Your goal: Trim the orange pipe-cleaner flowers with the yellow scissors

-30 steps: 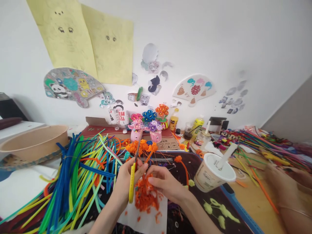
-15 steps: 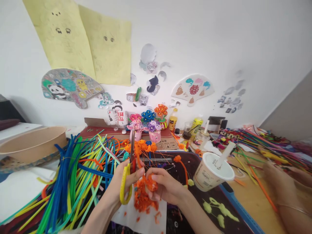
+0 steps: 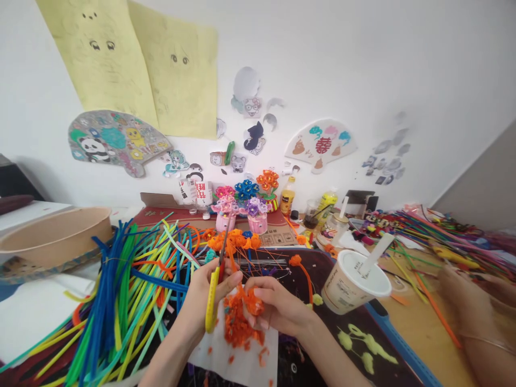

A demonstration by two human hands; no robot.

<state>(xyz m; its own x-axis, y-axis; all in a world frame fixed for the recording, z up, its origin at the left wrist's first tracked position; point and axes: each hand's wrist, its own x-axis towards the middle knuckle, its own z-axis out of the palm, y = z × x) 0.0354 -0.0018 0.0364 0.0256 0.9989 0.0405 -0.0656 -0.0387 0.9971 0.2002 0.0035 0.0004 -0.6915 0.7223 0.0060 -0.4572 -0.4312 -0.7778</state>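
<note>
My left hand (image 3: 200, 295) has yellow-handled scissors (image 3: 212, 303) hooked in it, blades pointing up and leaning slightly right. Its thumb and finger also pinch an orange pipe cleaner stem (image 3: 230, 257). Closed around the orange fuzzy flower (image 3: 253, 302) at the stem's lower end is my right hand (image 3: 280, 306); its thumb presses on the petals. Below both hands, a heap of orange fuzzy clippings (image 3: 242, 334) covers part of a white paper sheet (image 3: 215, 361). Just beyond the hands lie several orange flower heads on wire stems (image 3: 252, 242).
Loose coloured pipe cleaners (image 3: 116, 301) spread across the left side. A lidded paper cup (image 3: 350, 290) with a straw stands right, near yellow-green fuzzy pieces (image 3: 366, 349). Small potted pipe cleaner flowers (image 3: 257, 220) stand behind. Another person's blurred hand (image 3: 455, 295) is at far right.
The scissors have turned a little, their blades now leaning further right. Both hands keep their hold on the orange flower and stem. The view has shifted slightly.
</note>
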